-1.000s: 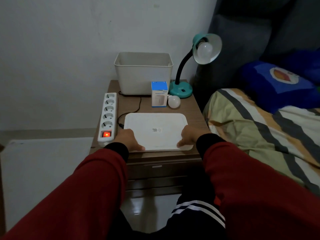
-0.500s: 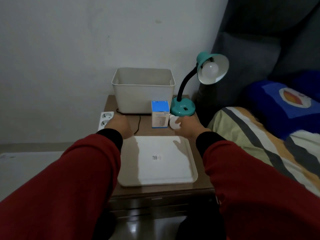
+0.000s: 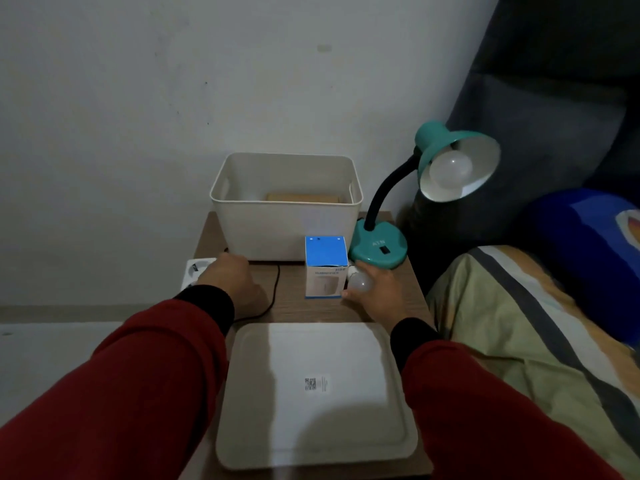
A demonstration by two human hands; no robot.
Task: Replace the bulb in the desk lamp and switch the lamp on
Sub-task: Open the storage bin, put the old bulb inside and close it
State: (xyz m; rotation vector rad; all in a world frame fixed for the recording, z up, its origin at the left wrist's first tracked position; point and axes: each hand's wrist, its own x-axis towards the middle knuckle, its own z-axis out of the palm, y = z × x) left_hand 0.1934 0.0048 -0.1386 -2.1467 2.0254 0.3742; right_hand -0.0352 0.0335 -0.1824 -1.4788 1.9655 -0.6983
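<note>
Beside the box point(image 3: 326, 268), spare bulb point(image 3: 360, 280) lies sideways.

Tray point(image 3: 311, 393): lying at bench point(image 3: 298, 310) front.
Bin point(image 3: 287, 209): standing behind.
Box point(image 3: 326, 268): sitting between them.
Lamp point(image 3: 379, 249): standing right of bin.

Raised letters "ATS" are read on the lamp base point(image 3: 378, 249); print on the bulb box point(image 3: 326, 271) and tray sticker point(image 3: 316, 383) is illegible.

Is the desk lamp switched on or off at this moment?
Off. The bulb inside the desk lamp shade looks dull white, without glow, and the room is dim.
</note>
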